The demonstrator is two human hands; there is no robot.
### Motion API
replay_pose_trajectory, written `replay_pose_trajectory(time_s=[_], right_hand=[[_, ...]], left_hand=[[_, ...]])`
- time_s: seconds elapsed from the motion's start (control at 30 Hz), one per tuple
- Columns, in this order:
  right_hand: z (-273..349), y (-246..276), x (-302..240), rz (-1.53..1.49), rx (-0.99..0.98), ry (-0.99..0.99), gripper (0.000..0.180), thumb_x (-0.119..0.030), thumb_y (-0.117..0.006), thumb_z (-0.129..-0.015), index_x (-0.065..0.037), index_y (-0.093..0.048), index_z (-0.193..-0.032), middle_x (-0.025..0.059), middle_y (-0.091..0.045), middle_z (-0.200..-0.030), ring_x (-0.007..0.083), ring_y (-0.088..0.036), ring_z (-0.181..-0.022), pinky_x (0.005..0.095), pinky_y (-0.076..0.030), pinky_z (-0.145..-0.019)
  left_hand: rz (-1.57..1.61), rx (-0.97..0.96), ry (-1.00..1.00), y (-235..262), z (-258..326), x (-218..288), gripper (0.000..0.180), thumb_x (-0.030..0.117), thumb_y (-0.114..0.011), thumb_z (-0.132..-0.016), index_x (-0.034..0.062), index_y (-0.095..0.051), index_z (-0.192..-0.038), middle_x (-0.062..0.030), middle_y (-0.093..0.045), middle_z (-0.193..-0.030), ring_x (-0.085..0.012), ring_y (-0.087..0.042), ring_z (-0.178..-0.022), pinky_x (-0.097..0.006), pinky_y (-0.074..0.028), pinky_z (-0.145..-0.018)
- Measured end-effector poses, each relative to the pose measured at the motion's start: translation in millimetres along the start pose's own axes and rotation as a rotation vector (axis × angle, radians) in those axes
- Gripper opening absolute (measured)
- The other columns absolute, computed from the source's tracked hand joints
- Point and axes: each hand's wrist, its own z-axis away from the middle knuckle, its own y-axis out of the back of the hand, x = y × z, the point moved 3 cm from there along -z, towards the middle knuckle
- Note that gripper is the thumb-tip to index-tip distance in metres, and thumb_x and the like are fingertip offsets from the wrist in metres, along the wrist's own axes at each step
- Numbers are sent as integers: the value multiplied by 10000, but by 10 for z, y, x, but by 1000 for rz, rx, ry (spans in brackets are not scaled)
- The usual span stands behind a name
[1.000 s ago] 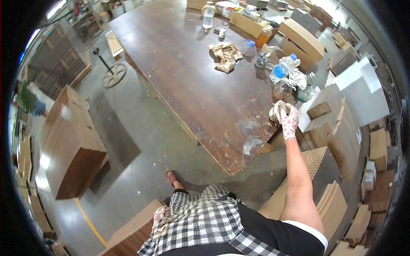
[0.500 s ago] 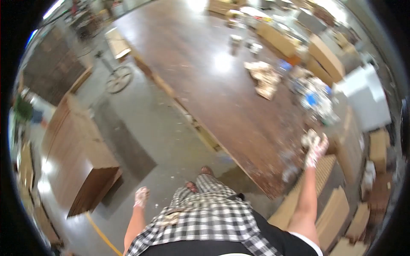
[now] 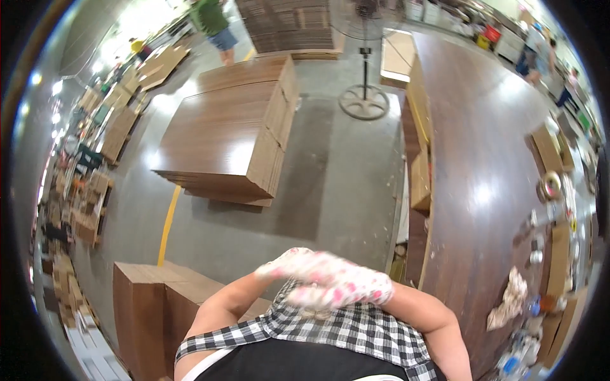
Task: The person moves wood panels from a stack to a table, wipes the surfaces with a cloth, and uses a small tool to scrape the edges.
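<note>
My hands meet in front of my checked apron (image 3: 343, 327), both in white gloves with a pink pattern. My right hand (image 3: 356, 282) reaches across to the left with its fingers stretched out and its thumb apart, smeared by motion. It overlaps my left hand (image 3: 287, 256), whose fingers are mostly hidden behind it. I cannot make out anything held between them. To the right of my right arm lies a long brown tabletop (image 3: 464, 209) with a crumpled beige cloth (image 3: 509, 300) on it.
A stack of brown boards (image 3: 222, 133) stands ahead on the left, and a cardboard-edged stack (image 3: 143, 298) at near left. A round-based stand (image 3: 364, 103) is on the floor. Tape rolls (image 3: 549, 185) and open cartons (image 3: 559, 254) line the table's right side. People (image 3: 213, 25) are far off.
My view has turned left, away from the table. My right hand has left the cluttered table end and come across to my left hand, which has risen from my side.
</note>
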Motion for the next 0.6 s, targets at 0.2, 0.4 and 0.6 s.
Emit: replay_pose_trajectory(time_s=[0.2,0.4,0.6], right_hand=[[-856,-214,355,-526,-672,-219,531,-272,-533,-902,-10,-385,-1339,178,-489,-1282,295,-462,-1193,346,-329,-1027],[-1882,22,1008,-641,-798,-218,497,-148,-555,-861,37,-410,-1298,177,-564,-1162,269,-548,-1077,326,-415,-919],[-2518,12,1362,-1174,-942,-404,458,-86,-571,-820,61,-466,-1241,198,-605,-1088,281,-593,-1007,324,-467,-836]], left_hand=[[-839,356,724,651,291,288,376,312,-440,-910,15,-596,-1080,-171,-612,-1081,-317,-560,-1035,-372,-432,-899],[-670,485,724,1551,548,117,341,278,-479,-910,12,-591,-1091,-146,-630,-1061,-269,-580,-1021,-351,-441,-894],[-667,722,798,2056,159,727,319,252,-483,-906,17,-606,-1083,-160,-636,-1059,-295,-592,-1015,-360,-451,-885]])
